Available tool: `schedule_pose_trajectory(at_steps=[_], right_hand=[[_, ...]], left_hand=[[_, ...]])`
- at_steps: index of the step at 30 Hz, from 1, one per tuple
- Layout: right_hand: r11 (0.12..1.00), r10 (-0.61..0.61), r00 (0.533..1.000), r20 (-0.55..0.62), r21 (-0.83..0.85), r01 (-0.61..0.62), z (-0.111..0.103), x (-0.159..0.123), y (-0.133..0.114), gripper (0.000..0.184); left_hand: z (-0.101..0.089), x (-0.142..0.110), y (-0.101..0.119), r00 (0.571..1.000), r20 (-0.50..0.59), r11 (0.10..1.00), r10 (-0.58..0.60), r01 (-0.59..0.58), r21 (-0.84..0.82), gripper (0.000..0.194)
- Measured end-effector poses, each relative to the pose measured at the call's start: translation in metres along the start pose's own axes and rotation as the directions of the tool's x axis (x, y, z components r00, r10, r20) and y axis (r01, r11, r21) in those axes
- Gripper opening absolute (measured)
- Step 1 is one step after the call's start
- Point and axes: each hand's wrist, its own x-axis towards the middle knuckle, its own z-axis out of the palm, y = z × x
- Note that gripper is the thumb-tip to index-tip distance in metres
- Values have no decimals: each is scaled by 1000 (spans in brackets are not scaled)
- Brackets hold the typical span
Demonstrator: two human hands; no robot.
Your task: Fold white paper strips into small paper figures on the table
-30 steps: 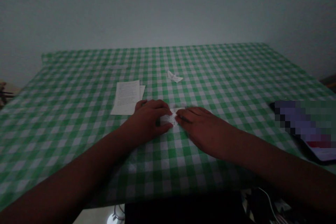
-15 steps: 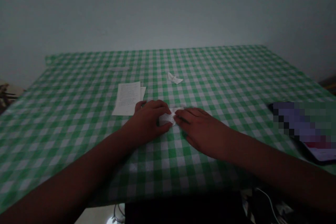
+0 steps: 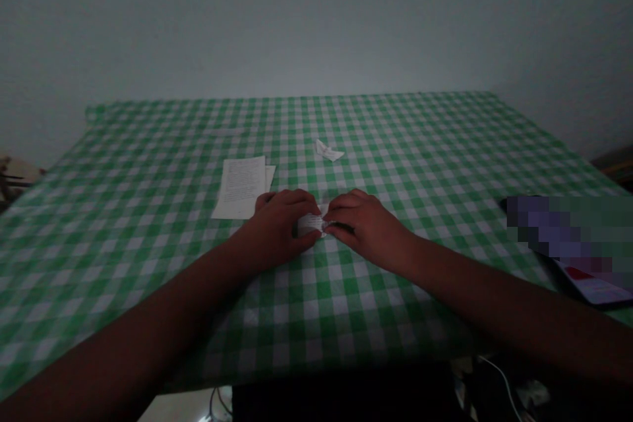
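Note:
Both of my hands meet at the middle of a table covered with a green and white checked cloth [image 3: 148, 257]. Between them lies a small folded piece of white paper [image 3: 310, 223]. My left hand [image 3: 279, 227] is curled over the paper's left side, fingers closed on it. My right hand [image 3: 363, 227] is bent over the paper's right edge, its fingertips pinching it. Most of the paper is hidden under the fingers.
A printed white sheet [image 3: 241, 186], with another sheet under it, lies just beyond my left hand. A small folded paper scrap [image 3: 327, 151] sits further back. A flat device with a blurred screen [image 3: 573, 244] lies at the right edge. Cables hang below the table's front edge.
My right hand has gone from lying flat on the cloth to curled, fingertips pinching the paper's right edge. My left hand stays on the paper. The view has tilted slightly.

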Motion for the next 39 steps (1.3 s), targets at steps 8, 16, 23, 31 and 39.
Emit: schedule_pose_trajectory(at_steps=[8,16,23,31,39], right_hand=[[1000,15,999,-33,19,-14,4,0,1,16],[999,17,998,-52,46,-15,2,0,0,13],[999,28,999,-31,46,-26,3,3,1,12],[996,79,996,-32,50,-77,3,1,-2,11],[995,89,995,-43,41,-87,4,2,-3,11]], left_hand=[[1,0,-1,1000,-9,1000,9,-9,1,31],[0,0,0,1000,-3,1000,8,-8,1,30],[0,2,2,999,6,999,-33,33,2,29],[0,2,3,999,10,999,-39,39,0,28],[1,2,2,999,9,999,-37,37,-3,29]])
